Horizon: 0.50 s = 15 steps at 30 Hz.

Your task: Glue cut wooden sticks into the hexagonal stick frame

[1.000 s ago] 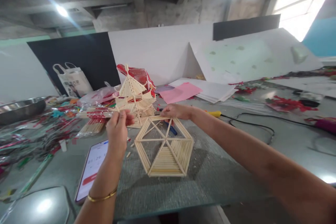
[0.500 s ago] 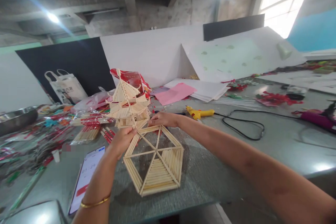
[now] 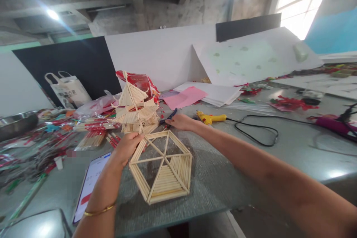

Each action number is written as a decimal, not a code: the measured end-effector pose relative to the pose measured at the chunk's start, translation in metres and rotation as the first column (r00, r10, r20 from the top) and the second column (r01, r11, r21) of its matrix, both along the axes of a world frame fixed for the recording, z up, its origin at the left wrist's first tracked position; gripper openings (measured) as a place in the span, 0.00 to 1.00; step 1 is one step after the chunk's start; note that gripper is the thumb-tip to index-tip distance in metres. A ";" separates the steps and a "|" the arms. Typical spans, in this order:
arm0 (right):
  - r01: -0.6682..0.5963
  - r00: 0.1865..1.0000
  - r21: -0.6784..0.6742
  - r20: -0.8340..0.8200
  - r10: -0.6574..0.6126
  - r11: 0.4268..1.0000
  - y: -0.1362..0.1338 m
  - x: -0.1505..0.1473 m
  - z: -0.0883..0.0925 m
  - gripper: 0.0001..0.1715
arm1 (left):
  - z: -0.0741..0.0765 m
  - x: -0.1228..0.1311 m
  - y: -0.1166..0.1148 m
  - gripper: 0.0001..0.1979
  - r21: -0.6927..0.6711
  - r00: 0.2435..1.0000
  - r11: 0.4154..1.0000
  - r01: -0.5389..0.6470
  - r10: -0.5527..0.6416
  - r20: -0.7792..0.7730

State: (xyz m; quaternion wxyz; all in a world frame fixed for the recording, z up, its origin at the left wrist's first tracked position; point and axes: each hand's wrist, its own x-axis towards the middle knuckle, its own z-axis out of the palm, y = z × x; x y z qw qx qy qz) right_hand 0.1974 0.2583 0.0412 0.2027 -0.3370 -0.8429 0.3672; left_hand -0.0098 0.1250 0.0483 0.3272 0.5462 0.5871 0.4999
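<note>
A hexagonal frame of pale sticks (image 3: 170,178) lies on the grey table, two of its sections filled with rows of sticks. My left hand (image 3: 130,146) pinches the frame's upper left corner. Behind it stands a tiered stick tower (image 3: 133,98) with pointed roofs. My right hand (image 3: 180,122) is closed on a dark-handled tool (image 3: 168,116) beside the tower's base; the tool's tip is hard to make out. To the right of that hand lies a yellow glue gun (image 3: 211,118) with a black cord.
A phone (image 3: 93,184) lies left of my left forearm. Bagged sticks and scraps (image 3: 90,137) cover the left side, with a metal bowl (image 3: 18,124) beyond. Pink paper (image 3: 185,97) and white sheets lie at the back. A purple tool (image 3: 334,124) is at the far right.
My right hand has moved from the frame's top edge and tower base slightly right, and now holds the dark-handled tool. My left hand stays on the frame.
</note>
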 end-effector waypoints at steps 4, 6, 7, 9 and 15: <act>0.028 1.000 -0.144 0.004 -0.027 0.989 -0.005 0.012 0.002 0.30 | -0.003 -0.002 0.004 0.13 -0.095 0.999 0.995 0.018 -0.014 0.046; -0.010 1.000 -0.226 0.018 0.015 0.974 -0.015 0.017 0.002 0.35 | -0.005 -0.003 0.006 0.13 -0.117 0.998 0.993 0.010 -0.002 0.070; -0.029 0.999 -0.265 0.033 0.039 0.964 -0.021 0.019 0.001 0.35 | -0.005 -0.003 0.007 0.13 -0.127 0.997 0.992 0.006 0.004 0.082; -0.039 0.997 -0.317 0.044 0.056 0.948 -0.030 0.023 -0.002 0.32 | -0.006 -0.002 0.008 0.12 -0.144 0.995 0.990 -0.001 0.016 0.102; 0.009 0.999 -0.294 -0.040 -0.021 0.956 -0.037 0.034 -0.008 0.19 | -0.005 0.003 0.005 0.15 -0.214 0.991 0.977 -0.004 0.032 0.130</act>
